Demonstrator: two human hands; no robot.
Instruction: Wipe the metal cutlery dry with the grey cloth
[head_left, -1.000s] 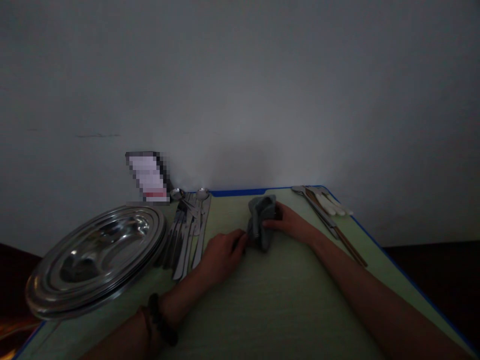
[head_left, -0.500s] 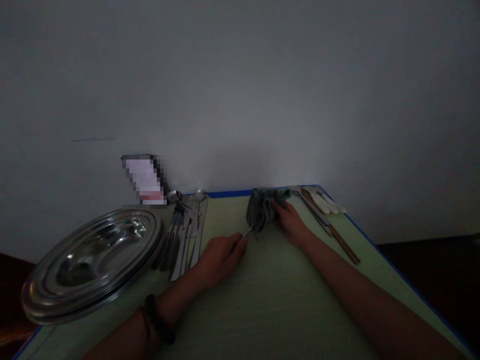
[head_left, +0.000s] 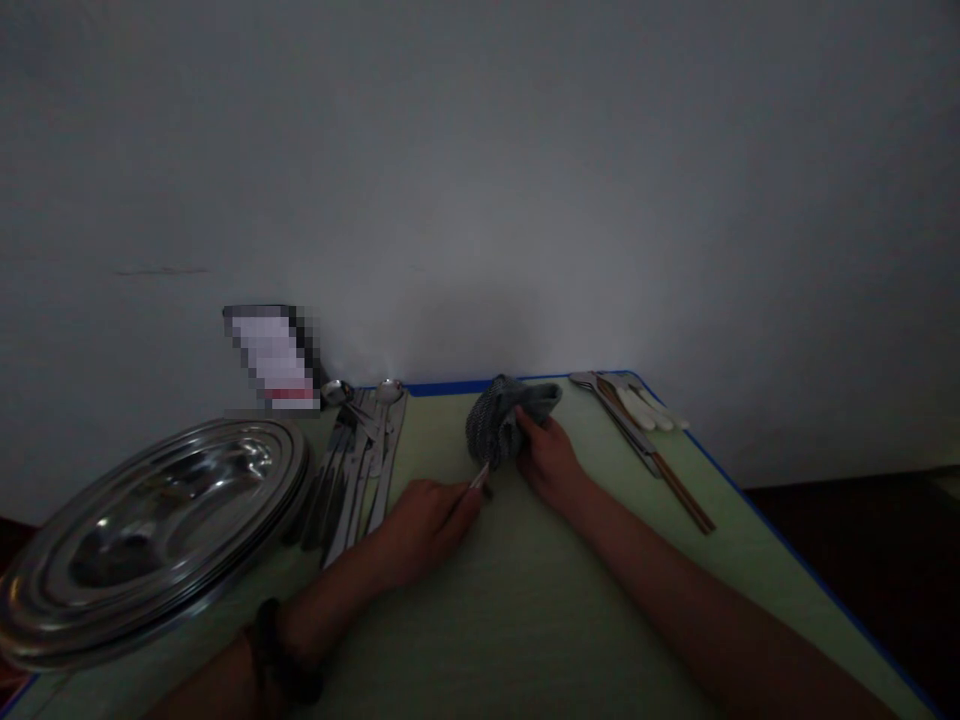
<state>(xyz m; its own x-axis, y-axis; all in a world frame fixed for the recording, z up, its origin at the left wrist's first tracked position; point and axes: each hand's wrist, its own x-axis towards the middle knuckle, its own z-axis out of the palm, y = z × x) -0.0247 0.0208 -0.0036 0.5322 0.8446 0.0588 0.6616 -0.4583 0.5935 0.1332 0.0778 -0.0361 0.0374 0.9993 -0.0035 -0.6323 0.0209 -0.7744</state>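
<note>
A grey-green knitted cloth point(head_left: 496, 420) is bunched up in my right hand point(head_left: 551, 460), above the middle of the table. My left hand point(head_left: 435, 525) is closed around the thin handle of a piece of metal cutlery point(head_left: 482, 474). Its far end disappears into the cloth, so I cannot tell its kind. To the left of my hands lies a row of metal cutlery, with forks point(head_left: 330, 470), several knives point(head_left: 360, 490) and spoons point(head_left: 389, 391).
A stack of oval metal plates point(head_left: 150, 500) stands at the left. A blurred-out phone-like screen point(head_left: 274, 355) leans against the wall point(head_left: 480, 180). On the right are wooden chopsticks point(head_left: 682, 490), a metal spoon point(head_left: 615, 410) and white-handled utensils point(head_left: 641, 408). The green table point(head_left: 540, 620) has a blue edge.
The cloth and my right hand have shifted left and a little towards me. More of the cloth wraps around the cutlery's end. The view has turned slightly.
</note>
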